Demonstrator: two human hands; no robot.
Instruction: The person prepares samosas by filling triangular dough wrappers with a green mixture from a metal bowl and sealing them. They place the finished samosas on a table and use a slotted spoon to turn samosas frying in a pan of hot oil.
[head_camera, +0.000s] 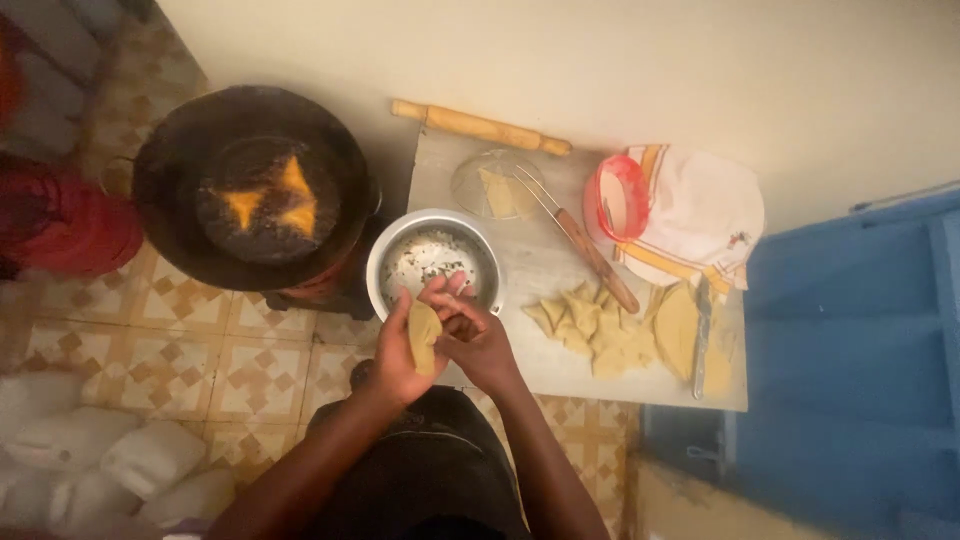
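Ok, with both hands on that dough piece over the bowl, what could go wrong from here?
1. The left hand and right hand pinch the folded dough piece above the metal bowl; it may tear or drop in.
2. The dark frying pan, with two pieces in it, sits close beside the bowl; an elbow swing could hit it.
3. The knife lies near the board's edge and could be knocked off.

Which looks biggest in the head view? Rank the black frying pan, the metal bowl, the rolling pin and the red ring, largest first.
1. Black frying pan, clearly widest.
2. Metal bowl and rolling pin: about equally long across, so no ranking between them, though the bowl covers more area.
3. Red ring, smallest.
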